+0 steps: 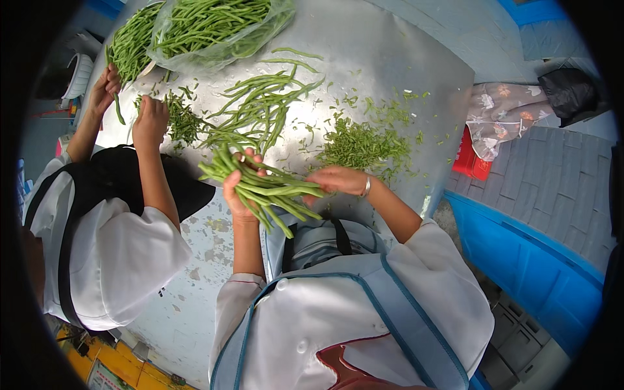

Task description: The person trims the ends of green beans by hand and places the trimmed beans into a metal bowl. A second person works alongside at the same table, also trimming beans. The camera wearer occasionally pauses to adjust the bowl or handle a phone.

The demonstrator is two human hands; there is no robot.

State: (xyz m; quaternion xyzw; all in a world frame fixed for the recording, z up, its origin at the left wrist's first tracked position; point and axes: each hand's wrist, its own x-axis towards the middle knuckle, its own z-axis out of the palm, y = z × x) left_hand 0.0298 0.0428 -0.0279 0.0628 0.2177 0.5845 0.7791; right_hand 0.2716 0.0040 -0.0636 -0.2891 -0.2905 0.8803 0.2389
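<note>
My left hand [241, 192] is closed around a bunch of green beans [273, 190] above the near edge of the metal table [424, 63]. At the bunch's right end is my right hand [339, 181], blurred; its fingers touch or nearly touch the bean ends, and whether they grip one I cannot tell. A silver bracelet is on that wrist. Beyond my left hand, loose whole green beans [258, 109] lie spread on the metal. A pile of short bean pieces [363, 146] lies beyond my right hand.
A co-worker [112, 243] at the left holds a bean over a second pile of trimmings [183, 117]. Behind stands a clear plastic bag [219, 58] full of beans. At the right are a patterned cloth [507, 109], a red packet [473, 163] and a blue container [526, 258].
</note>
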